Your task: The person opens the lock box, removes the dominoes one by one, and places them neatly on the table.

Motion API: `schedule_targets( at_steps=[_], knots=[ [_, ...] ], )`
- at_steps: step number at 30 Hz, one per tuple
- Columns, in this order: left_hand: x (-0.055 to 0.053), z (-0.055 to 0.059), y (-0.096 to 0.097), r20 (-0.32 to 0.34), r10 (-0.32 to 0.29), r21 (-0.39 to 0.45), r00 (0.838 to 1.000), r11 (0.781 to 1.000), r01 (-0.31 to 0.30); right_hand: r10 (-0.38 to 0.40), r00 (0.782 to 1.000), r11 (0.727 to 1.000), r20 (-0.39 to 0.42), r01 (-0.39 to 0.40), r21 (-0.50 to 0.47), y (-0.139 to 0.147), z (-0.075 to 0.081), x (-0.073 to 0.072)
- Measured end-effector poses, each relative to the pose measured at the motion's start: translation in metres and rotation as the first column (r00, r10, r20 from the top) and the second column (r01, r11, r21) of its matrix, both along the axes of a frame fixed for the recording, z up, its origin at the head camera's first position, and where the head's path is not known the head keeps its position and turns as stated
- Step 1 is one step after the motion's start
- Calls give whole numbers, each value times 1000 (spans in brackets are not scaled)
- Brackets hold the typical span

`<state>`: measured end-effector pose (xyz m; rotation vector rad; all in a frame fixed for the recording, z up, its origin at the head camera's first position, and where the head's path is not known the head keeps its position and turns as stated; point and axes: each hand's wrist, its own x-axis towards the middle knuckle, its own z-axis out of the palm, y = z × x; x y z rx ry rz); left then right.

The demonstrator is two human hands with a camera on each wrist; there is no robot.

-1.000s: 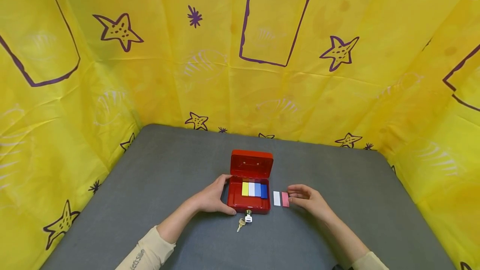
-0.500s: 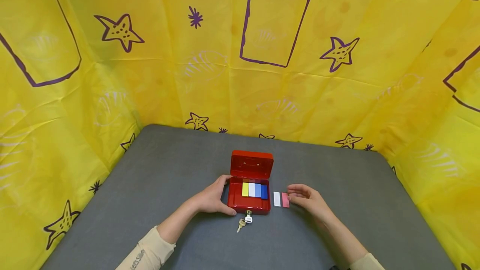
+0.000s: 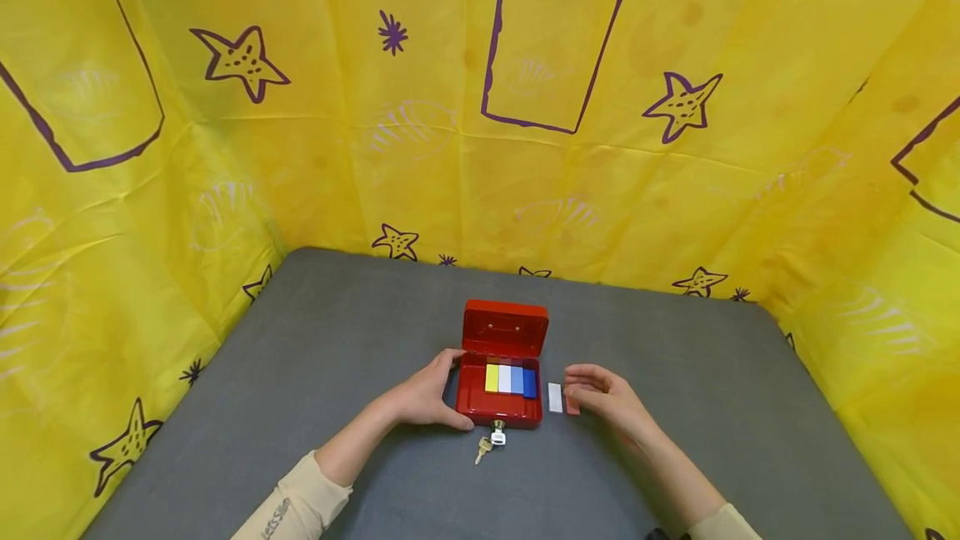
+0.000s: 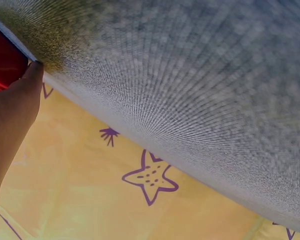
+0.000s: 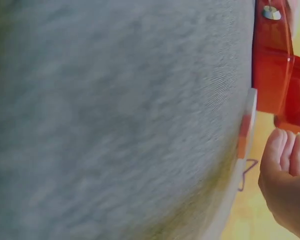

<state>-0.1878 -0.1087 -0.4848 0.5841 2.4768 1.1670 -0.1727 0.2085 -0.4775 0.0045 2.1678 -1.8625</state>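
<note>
A red cash box (image 3: 471, 400) stands on the grey table with its lid (image 3: 506, 328) raised. Inside lie a yellow block (image 3: 491, 378), a white block (image 3: 505, 379), a light blue block (image 3: 517, 381) and a dark blue block (image 3: 530, 383), side by side. My left hand (image 3: 427, 394) holds the box's left side, thumb at the front corner and fingers at the back. To the right of the box lie another white block (image 3: 555, 397) and a pink block (image 3: 572, 407). Above the pink block hovers my right hand (image 3: 611, 402), fingers loosely bent, apart from the block in the right wrist view.
A key (image 3: 498, 434) sits in the box's front lock, and a second key (image 3: 483, 449) hangs beside it, lying on the table (image 3: 375, 307). Yellow cloth (image 3: 420, 182) with drawn starfish encloses the table's back and sides.
My right hand has shifted slightly left, over the pink block, and now covers more of it. The left hand and the box have stayed put.
</note>
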Motion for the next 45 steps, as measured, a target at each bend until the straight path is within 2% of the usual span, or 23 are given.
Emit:
schedule_targets(
  at_steps=[9,20,32,35,40,45],
  knots=[
    [0,-1,-1,-23,-9,12,1000,1000,9,24,999,997,-24,-22,67,-17,11,-4],
    [-1,-1,0,-7,-4,4,1000,1000,4,125,990,992,-70,-123,43,-38,21,-7],
    [-2,-1,-1,7,-1,-6,1000,1000,1,189,979,981,-79,-185,53,-56,20,-10],
    [-2,-1,-1,12,4,-12,1000,1000,-4,218,972,974,-87,-212,76,-60,23,-11],
    [-1,0,0,-9,8,-21,1000,1000,-8,288,946,952,-146,-266,153,-67,21,-15],
    [-1,0,0,-27,4,-20,1000,1000,-5,323,919,928,-226,-261,267,-73,16,-17]
  ],
)
